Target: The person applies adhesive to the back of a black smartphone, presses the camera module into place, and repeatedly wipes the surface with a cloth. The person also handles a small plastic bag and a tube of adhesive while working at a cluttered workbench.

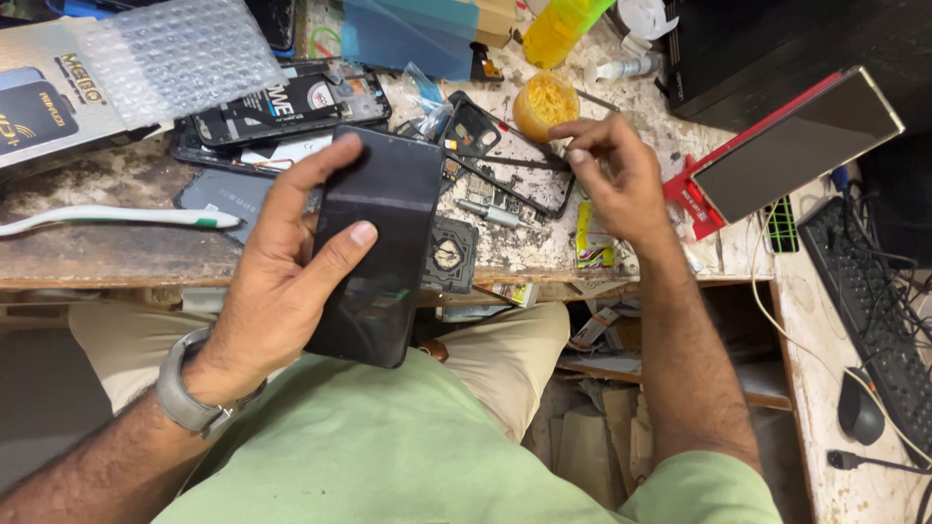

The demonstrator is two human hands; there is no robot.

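Our left hand (282, 281) is clamped around a black phone (381, 243), held above our lap at the desk (116, 247) edge. Our right hand (616, 180), fingertips pinched together, hovers just beside a small yellow tub (544, 102), apart from the phone.

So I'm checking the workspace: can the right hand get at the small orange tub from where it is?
Probably yes. The right hand hovers beside the orange tub, with nothing between them; the left hand holds the phone well aside.
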